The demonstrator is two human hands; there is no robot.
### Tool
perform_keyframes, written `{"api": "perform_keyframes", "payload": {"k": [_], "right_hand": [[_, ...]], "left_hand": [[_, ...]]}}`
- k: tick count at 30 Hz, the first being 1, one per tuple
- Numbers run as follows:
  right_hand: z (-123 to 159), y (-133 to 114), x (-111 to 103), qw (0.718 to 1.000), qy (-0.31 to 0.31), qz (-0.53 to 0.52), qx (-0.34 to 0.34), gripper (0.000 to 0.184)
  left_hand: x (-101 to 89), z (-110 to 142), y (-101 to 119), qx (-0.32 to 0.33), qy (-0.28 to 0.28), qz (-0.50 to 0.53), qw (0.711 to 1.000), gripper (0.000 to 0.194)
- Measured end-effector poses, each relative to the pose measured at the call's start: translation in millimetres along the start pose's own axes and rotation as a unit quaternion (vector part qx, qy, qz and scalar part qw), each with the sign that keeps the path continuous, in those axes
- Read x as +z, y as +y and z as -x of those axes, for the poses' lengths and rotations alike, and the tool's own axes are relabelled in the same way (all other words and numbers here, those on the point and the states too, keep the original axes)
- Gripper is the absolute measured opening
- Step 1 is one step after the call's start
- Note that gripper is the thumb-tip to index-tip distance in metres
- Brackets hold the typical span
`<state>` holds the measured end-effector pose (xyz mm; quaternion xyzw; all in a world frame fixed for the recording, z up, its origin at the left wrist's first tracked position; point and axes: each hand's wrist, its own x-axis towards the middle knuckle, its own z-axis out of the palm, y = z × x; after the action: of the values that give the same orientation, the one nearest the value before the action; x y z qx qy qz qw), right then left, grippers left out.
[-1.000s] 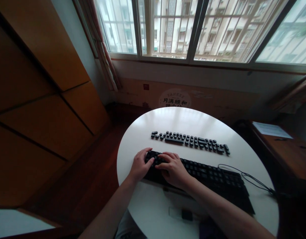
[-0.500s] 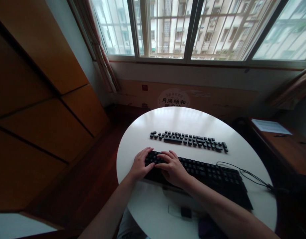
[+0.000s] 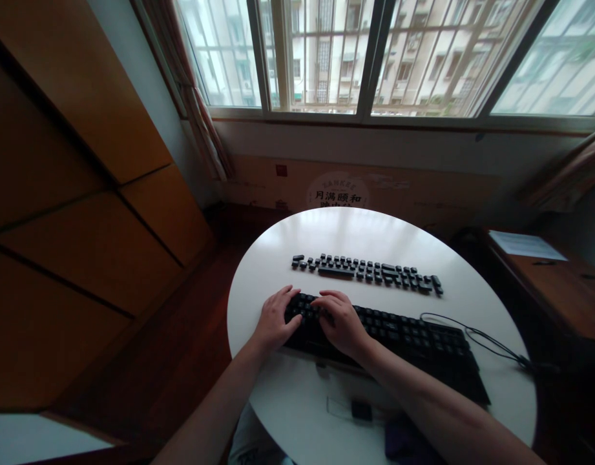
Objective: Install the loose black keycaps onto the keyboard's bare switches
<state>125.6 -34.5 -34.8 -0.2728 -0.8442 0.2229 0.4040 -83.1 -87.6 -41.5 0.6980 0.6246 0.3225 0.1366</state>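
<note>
A black keyboard (image 3: 398,332) lies at a slant across a round white table (image 3: 258,261). My left hand (image 3: 276,320) grips its left end, with the fingers at the back corner and the thumb over the keys. Just right of it, my right hand (image 3: 343,324) is over the left part of the keys, with bent fingers drawn together at the key tops. Whatever may be between those fingertips is hidden. Behind the keyboard, loose black keycaps (image 3: 369,268) are laid out in rows, with a long spacebar keycap (image 3: 336,272) among them.
A black cable (image 3: 495,349) loops off the table's right side. Near the front edge are a small dark block (image 3: 361,411) and a dark purple object (image 3: 408,442). A wooden desk (image 3: 573,290) with papers (image 3: 527,246) stands at right, a wooden cabinet (image 3: 84,258) at left.
My right hand's fingers have lifted slightly and curled closer together over the keys. My left hand stays at the keyboard's left end. The keycap rows look the same.
</note>
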Motion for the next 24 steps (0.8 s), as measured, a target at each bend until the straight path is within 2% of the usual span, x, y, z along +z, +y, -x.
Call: {"api": "perform_keyframes", "payload": {"k": [6,15,24], "right_hand": [[-0.4,-0.3,-0.1,0.999,0.021,-0.021,0.035,0.038],[-3.2,-4.8,-2.0,0.998,0.024,-0.034,0.052,0.04],[-2.7,-4.8,-1.8,0.998,0.023,-0.032,0.056,0.04]], "left_hand": [[1.0,-0.4,-1.6,0.0,0.0,0.001,1.0,0.058],[-2.6,-1.9,2.3,-0.005,-0.018,0.01,1.0,0.052],[-1.9,-2.9,0.1,0.0,-0.032,0.017,0.999,0.057]]}}
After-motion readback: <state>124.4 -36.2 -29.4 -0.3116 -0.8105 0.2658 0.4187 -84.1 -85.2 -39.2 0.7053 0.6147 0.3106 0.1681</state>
